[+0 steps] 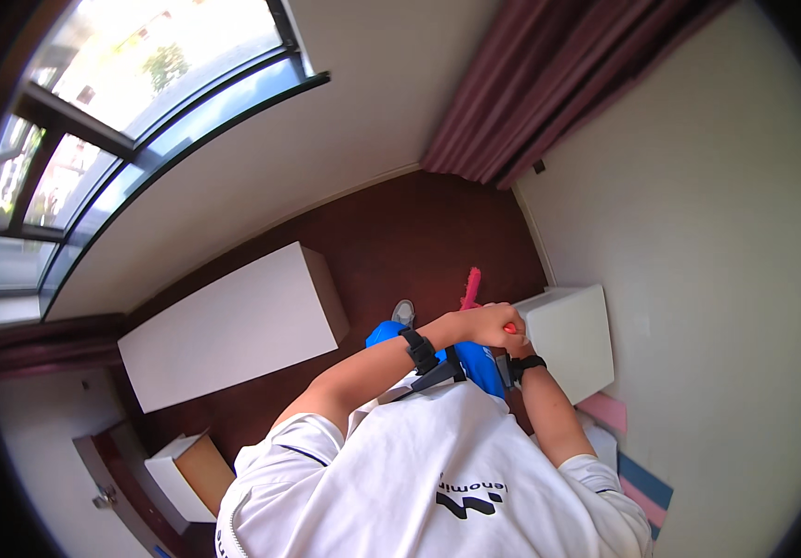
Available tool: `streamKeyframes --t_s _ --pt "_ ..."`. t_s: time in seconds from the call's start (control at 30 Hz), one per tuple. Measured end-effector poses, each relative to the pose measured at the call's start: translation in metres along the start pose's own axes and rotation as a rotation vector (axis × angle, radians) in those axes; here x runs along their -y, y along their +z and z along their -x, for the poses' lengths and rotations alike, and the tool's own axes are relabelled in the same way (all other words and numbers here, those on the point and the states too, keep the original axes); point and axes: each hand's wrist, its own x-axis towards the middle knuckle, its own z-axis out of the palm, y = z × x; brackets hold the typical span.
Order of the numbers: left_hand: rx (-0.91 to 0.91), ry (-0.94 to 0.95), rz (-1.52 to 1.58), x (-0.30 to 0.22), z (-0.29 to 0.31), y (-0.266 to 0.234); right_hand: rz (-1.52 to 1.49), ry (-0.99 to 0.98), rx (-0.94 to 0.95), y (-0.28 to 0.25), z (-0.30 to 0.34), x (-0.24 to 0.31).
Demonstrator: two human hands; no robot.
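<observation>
Both my hands are closed together in front of my waist, around the red handle of a pink broom (471, 286). Only the handle's red end shows, at the top of the fists. Beyond my hands, the pink bristly head reaches down toward the dark red floor (419, 223); whether it touches the floor I cannot tell. My left hand (487, 325) lies across from the left, its fingers wrapped over the handle. My right hand (520, 346) is partly hidden, tucked against the left one. A black band circles each wrist.
To the left stands a long white table or cabinet (233, 325); close by my right hand is a white cabinet (570, 339). A small white cabinet (182, 474) sits near the door (107, 493). Purple curtains (531, 84) hang at the far wall. My grey shoe (403, 312) shows below.
</observation>
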Motion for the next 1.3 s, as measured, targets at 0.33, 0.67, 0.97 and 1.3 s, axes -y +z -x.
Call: streamKeyframes --t_s 0.33,0.67,0.97,1.3 --pt "-0.652 0.002 -0.278 -0.027 0.037 -0.082 0.1 -0.227 0.277 -0.058 -0.181 0.102" --pt "-1.398 0.027 -0.193 0.045 -0.004 -0.054 0.316 -0.573 0.661 -0.027 -0.256 0.068" --pt "-1.621 -0.062 -0.183 0.04 -0.005 -0.012 0.199 -0.8 0.671 0.007 -0.237 0.057" --pt "-1.705 -0.032 -0.218 -0.002 0.019 0.045 0.084 -0.947 0.769 0.021 -0.17 0.078"
